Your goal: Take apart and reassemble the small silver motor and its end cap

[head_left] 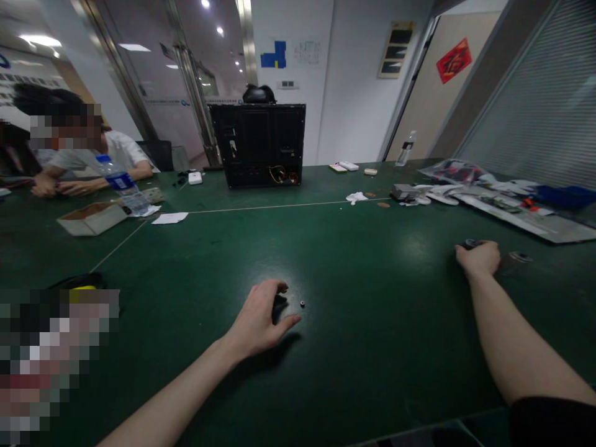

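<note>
On the green table [354,347] my left hand [258,320] hovers low, palm turned inward, thumb and fingers apart with nothing between them. Just right of its fingertips lies a tiny dark ring-like part [302,304]. Far to the right, my right hand [484,257] is closed around a small dark round object [469,244], mostly covered by the fingers; its kind is unclear. Beside that hand sits a second small object with a round metallic top [519,257].
A black open-backed box [265,146] stands at the back. At left are a water bottle [123,186], a cardboard box [93,219], white paper [170,218] and a seated person [123,152]. A white board [526,217] with clutter and a grey block [404,192] lie at right.
</note>
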